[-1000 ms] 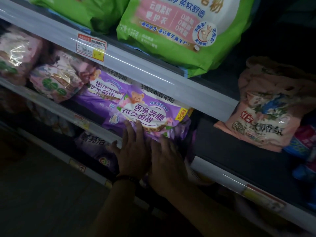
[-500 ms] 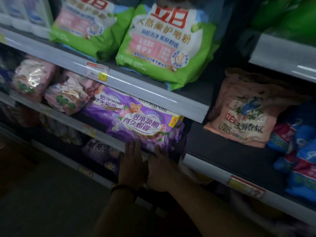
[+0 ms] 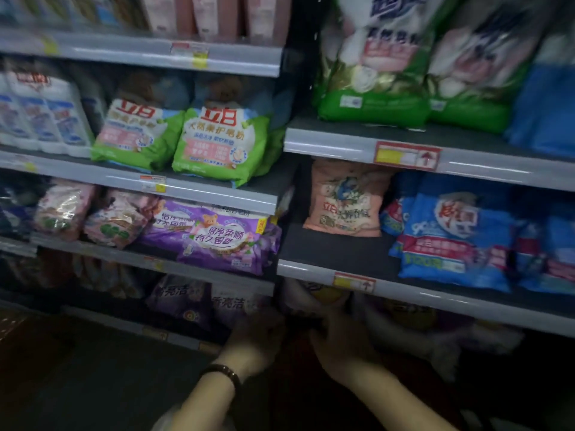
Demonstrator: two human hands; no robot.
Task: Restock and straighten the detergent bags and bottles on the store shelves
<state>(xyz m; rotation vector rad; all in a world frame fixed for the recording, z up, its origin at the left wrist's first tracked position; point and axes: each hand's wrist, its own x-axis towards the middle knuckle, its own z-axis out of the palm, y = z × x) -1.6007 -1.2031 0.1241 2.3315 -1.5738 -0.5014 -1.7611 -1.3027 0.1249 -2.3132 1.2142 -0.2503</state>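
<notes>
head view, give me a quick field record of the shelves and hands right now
setting: store shelving, dim light
left hand: low, at the lower shelf by a dark purple bag; grip unclear, blurred
right hand: low, beside the left, reaching under the right bay; grip unclear
wrist: dark bracelet on the left
purple bear bag: lying on the shelf above the hands, untouched
pink bag: alone, bare shelf in front
blue bags: right of it
</notes>
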